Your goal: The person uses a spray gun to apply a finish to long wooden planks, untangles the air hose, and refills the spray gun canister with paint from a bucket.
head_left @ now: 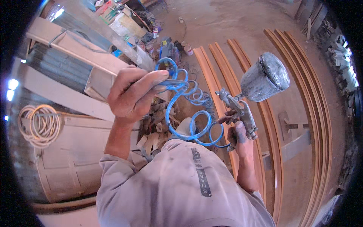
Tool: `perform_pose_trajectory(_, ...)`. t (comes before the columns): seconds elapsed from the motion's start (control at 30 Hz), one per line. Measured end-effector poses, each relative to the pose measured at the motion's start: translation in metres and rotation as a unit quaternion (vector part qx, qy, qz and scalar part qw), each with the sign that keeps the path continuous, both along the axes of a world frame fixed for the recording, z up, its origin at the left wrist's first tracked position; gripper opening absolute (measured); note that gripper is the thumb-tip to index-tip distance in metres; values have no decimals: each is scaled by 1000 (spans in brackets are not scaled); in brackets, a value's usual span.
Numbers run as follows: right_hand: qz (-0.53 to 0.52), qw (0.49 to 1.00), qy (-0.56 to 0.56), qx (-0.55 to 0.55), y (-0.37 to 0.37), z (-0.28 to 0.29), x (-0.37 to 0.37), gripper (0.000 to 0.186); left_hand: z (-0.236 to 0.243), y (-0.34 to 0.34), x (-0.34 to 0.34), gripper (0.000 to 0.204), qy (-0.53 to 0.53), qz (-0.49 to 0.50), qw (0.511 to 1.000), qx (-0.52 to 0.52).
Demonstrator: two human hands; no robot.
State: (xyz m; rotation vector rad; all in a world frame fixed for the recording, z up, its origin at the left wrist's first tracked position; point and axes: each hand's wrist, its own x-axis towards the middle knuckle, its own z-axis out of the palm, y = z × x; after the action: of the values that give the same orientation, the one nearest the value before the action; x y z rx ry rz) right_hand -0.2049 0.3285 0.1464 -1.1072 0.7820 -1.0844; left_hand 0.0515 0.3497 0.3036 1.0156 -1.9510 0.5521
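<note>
In my right hand (238,132) is a metal spray gun (236,108), its handle wrapped by my fingers. A grey, paint-smeared cup (264,77) with a lid sits tilted on top of the gun. From the gun's lower end a coiled blue air hose (174,126) loops over to the left. My left hand (132,92), raised at chest height, pinches a stretch of this hose between thumb and fingers. Beyond the gun and beneath it lie long brown wooden strips (219,72), running away from me side by side.
More long brown strips (302,72) lie to the right, over a cross support (295,147). A pale panelled door (72,159) leans at left, beside a coiled yellowish hose (39,126). A dark blue machine (168,49), cans and clutter stand at the back.
</note>
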Motion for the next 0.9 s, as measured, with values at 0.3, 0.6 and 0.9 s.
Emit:
perform_pose_trajectory(0.3,-62,998,15,21,23,4,1,62,-18,-24,21,33,48,-6,999,22)
perform_pose_trajectory(0.6,-210,977,-38,-10,-38,49,-32,52,-5,-53,-44,14,304,-66,931,192)
perform_pose_trajectory(0.9,-273,962,11,-16,-233,77,73,52,-39,-204,55,19,489,-184,791,319)
